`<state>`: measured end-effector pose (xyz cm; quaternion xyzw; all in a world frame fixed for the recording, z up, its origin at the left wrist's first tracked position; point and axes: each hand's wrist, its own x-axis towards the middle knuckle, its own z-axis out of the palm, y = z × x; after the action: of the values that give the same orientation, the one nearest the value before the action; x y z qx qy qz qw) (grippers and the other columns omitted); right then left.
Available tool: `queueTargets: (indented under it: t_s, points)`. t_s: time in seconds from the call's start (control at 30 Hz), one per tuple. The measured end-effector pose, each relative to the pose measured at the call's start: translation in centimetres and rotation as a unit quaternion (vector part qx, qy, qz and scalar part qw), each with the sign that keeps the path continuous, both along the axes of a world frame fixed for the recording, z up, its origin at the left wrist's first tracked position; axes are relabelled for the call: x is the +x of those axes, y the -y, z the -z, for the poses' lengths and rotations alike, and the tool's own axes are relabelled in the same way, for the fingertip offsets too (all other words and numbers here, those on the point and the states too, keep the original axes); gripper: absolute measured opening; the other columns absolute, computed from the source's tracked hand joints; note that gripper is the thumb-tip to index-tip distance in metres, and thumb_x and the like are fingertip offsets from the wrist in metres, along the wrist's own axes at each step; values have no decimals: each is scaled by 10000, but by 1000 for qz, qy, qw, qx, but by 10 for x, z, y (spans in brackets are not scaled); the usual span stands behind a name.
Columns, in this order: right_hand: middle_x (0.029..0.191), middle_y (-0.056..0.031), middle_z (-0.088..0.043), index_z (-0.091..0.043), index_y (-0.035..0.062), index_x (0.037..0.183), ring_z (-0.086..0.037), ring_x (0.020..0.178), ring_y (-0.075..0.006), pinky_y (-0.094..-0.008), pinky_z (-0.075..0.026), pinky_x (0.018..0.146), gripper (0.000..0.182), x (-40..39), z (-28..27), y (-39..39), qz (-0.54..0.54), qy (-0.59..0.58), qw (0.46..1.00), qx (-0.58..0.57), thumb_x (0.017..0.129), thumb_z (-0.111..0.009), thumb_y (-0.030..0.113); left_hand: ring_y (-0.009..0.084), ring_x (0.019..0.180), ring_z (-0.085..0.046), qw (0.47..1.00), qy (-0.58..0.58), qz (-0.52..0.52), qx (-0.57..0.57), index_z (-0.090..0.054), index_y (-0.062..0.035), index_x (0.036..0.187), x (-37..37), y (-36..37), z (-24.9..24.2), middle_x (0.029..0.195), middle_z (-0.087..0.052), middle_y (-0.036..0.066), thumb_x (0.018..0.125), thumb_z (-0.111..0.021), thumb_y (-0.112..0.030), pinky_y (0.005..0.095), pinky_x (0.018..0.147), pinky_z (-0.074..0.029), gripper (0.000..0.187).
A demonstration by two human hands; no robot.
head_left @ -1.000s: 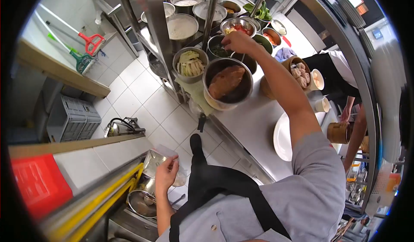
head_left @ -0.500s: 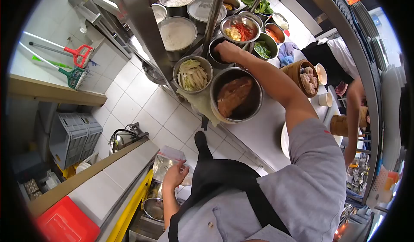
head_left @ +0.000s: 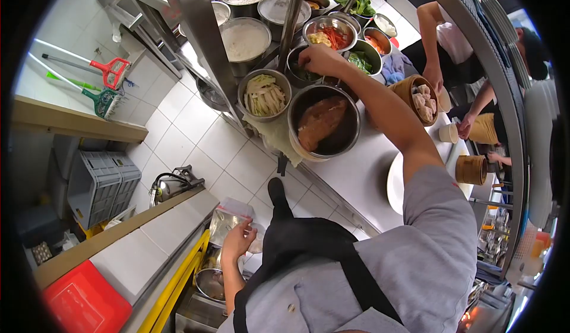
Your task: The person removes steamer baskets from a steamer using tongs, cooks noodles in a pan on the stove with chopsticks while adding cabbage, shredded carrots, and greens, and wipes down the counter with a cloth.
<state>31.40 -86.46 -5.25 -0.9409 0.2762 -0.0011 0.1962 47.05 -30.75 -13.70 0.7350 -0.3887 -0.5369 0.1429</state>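
Note:
My right hand [head_left: 322, 61] is above a metal pot with dark green contents [head_left: 301, 71], its fingers bent together at the rim; what they hold, if anything, is too small to make out. Nearer to me, a large metal pot [head_left: 354, 132] holds a slab of brown meat [head_left: 321, 122]. Left of it stands a bowl of sliced pale green vegetable [head_left: 265, 96]. A bowl of red and yellow strips [head_left: 330, 36] sits just beyond the hand. Low in the view, my left hand [head_left: 238, 241] grips a clear plastic bag [head_left: 224, 221].
Metal posts [head_left: 202, 36] rise beside pots of white powder [head_left: 243, 39]. At right are a steamer of dumplings [head_left: 423, 102], a paper cup [head_left: 449, 133], a white plate [head_left: 396, 184] and other people's hands and arms. A red lid [head_left: 89, 302] lies lower left.
My right hand has lifted out of the pot toward its far rim, showing green contents. A person at right has moved, and more arms reach beside the steamer. My left hand stays at the bag.

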Motion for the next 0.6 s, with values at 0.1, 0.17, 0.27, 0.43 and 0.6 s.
queueTargets:
  t_s: [0.1,0.17,0.27,0.43,0.6]
  points:
    - [866,-139,-725,-757,97,966,-699,843,-291,-389,-545,788,222,-11,-30,-11,62,59,996,19,756,-740,167,307,966,-703,1000,-9,8,7,-597,-22,1314,0,-3,3,1085,-715,169,895,-654,-313,395,852,-541,513]
    - [864,-139,-725,-759,99,964,-697,843,-293,-387,-542,791,218,-13,-29,-13,102,67,992,38,755,-732,158,305,967,-704,1000,-5,9,2,-601,-23,1310,-2,1,-4,1084,-716,167,893,-657,-309,394,853,-541,509]
    - [862,-149,-724,-760,97,963,-693,827,-299,-385,-540,789,212,-18,-22,-18,119,58,991,31,763,-703,135,301,969,-705,1000,7,21,-8,-605,-24,1305,-3,4,-4,1082,-718,164,888,-665,-301,394,858,-542,503]
    - [821,-131,-728,-759,101,1004,-710,756,-237,-355,-549,739,242,-22,-18,-13,138,92,985,42,772,-702,141,298,973,-705,999,-1,35,-12,-606,-27,1303,0,5,3,1083,-719,160,885,-671,-296,394,870,-542,502]
    - [796,-105,-740,-753,42,1004,-724,703,-163,-305,-565,683,249,-34,-30,-7,168,207,960,84,765,-733,109,297,972,-703,999,-7,41,-6,-610,-36,1304,-2,7,4,1091,-717,162,883,-673,-279,396,871,-543,490]
